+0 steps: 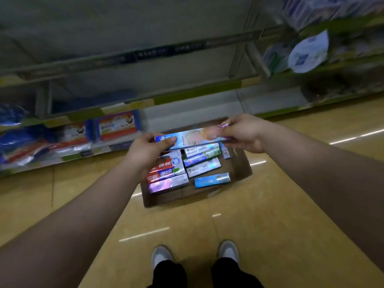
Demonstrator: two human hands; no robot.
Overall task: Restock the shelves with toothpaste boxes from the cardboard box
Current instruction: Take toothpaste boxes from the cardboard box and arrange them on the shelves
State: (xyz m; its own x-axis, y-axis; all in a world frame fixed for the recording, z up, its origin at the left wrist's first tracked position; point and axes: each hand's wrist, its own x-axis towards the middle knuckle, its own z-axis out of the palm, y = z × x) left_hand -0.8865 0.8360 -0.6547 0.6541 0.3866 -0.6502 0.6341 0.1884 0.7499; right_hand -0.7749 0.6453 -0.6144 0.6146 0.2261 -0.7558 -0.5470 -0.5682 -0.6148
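A long light-blue toothpaste box [195,137] with cartoon faces is held level above the open cardboard box [242,165] on the floor. My left hand [148,150] grips its left end, thumb on top. My right hand [242,133] pinches its right end. Inside the cardboard box lie several more toothpaste boxes: red-and-white ones [166,171] on the left, green and white ones [202,157] in the middle, a blue one [212,180] near the front.
Shelves [187,93] run across the view behind the cardboard box; the low left shelf holds blue and orange packs [117,125], the right shelves hold white packs [307,53]. The tan tiled floor [270,225] spreads around my two grey shoes [195,256].
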